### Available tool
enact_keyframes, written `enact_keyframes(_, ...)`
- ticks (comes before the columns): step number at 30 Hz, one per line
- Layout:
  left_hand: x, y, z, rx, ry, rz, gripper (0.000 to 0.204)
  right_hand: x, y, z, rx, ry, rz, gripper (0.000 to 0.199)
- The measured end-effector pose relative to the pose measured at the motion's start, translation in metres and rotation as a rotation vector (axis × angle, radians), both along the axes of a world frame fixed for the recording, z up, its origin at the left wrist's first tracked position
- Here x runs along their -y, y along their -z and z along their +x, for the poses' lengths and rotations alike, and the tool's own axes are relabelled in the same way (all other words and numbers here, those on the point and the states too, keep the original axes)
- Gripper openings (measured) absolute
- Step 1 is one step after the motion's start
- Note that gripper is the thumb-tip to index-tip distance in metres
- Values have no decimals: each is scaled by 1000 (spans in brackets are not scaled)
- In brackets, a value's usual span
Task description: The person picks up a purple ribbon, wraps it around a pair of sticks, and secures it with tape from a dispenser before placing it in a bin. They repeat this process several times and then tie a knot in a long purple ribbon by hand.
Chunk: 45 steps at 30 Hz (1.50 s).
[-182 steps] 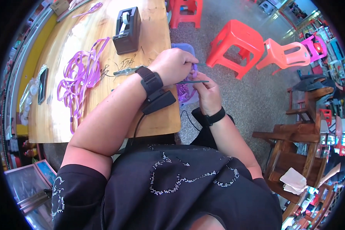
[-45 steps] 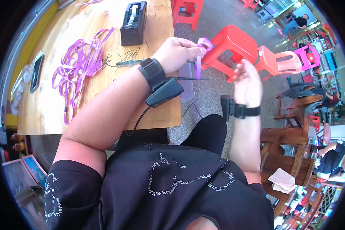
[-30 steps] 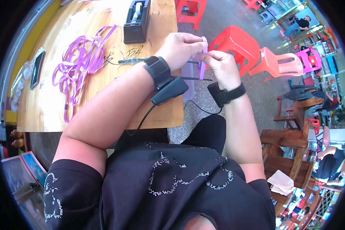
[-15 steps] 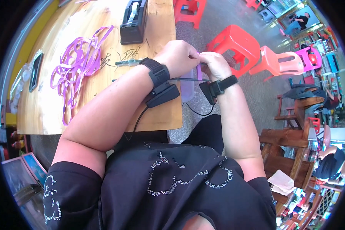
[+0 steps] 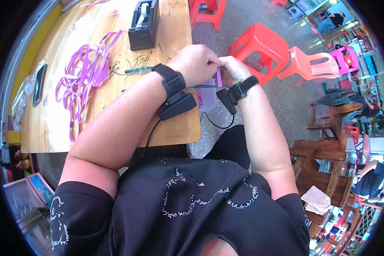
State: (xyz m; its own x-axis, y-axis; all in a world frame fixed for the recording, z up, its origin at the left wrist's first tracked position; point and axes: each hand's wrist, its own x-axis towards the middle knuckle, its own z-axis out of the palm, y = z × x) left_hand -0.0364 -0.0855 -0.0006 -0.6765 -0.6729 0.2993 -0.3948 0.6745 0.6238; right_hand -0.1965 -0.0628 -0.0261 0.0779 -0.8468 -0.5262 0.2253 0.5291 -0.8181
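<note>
Just past the table's right edge, my left hand (image 5: 195, 65) and my right hand (image 5: 236, 71) meet at the fingertips. Both are closed in a pinch on a purple ribbon (image 5: 219, 78), whose short end hangs down between them. What else the fingers cover is hidden. A thin dark rod (image 5: 205, 86) shows between my wrists; I cannot tell what it is. Left of my left forearm, a loose heap of purple ribbon (image 5: 87, 70) lies on the wooden table (image 5: 175, 132). Below my hands, a clear plastic container (image 5: 207, 99) with some purple in it is partly hidden.
A black tape dispenser (image 5: 144, 25) stands on the table beyond my left hand. Near it lies a slim greenish tool (image 5: 138, 70). A phone (image 5: 39, 84) rests at the far left. Red stools (image 5: 260, 47) and a peach chair (image 5: 313, 64) stand on the floor to the right.
The whole view has shifted slightly, with the table a little further left. My hands keep their pinch on the ribbon and have barely moved. More of the clear container shows.
</note>
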Motion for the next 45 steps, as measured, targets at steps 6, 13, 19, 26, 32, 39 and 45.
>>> enact_keyframes(6, 2, -1, 4, 65, -2, 61, 19, 1, 22, -14, 11, 116, 11, 23)
enact_keyframes(13, 7, -2, 4, 81, 12, 74, 23, -40, 50, -4, 217, 189, -479, 25)
enact_keyframes(19, 4, -4, 4, 88, -1, 160, 18, -52, 55, 20, 423, 213, -583, 24)
enact_keyframes(26, 4, -6, 4, 82, 30, 232, 18, -52, 58, 27, 142, 258, -691, 13)
enact_keyframes(32, 3, -7, 4, 65, 24, 192, 19, -51, 63, 26, 147, 265, -697, 11)
enact_keyframes(39, 4, -6, 5, 117, 6, 118, 19, -70, 49, 43, 80, 371, -581, 12)
enact_keyframes(45, 3, -4, 4, 102, -9, 107, 19, -85, 52, 41, 82, 341, -556, 11)
